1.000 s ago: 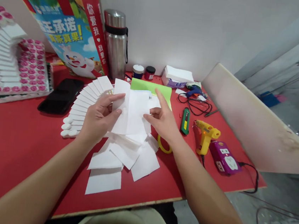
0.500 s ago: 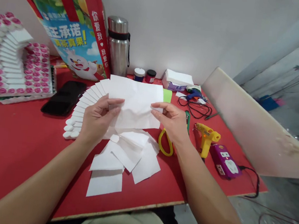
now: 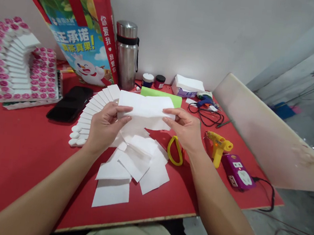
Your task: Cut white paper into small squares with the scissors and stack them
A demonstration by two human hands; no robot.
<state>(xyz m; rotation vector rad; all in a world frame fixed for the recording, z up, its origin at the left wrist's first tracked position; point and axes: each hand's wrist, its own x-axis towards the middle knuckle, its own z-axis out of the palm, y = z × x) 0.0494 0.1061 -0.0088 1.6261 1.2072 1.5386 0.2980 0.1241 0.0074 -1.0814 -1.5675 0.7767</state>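
Both of my hands hold one white sheet of paper (image 3: 146, 110) above the red table (image 3: 16, 147). My left hand (image 3: 104, 127) pinches its left edge between thumb and fingers. My right hand (image 3: 185, 130) pinches its right edge. The sheet is bent along its length, its upper part folding over. Below it lie several loose white paper pieces (image 3: 132, 163) in a heap. A fan of white strips with rounded ends (image 3: 89, 116) lies just left of my left hand.
Yellow-handled scissors (image 3: 175, 151) lie by my right wrist, with a yellow glue gun (image 3: 218, 144) and a purple power strip (image 3: 237, 172) further right. A black phone (image 3: 70, 102), a steel flask (image 3: 126, 56), a printed bag (image 3: 80, 42), a green sheet (image 3: 159, 93) and stacked pink-dotted pieces (image 3: 19, 65) stand behind.
A second ago the sheet was still partly folded, held in my left hand. It was spread wide between both hands, and now its top edge folds down toward me.
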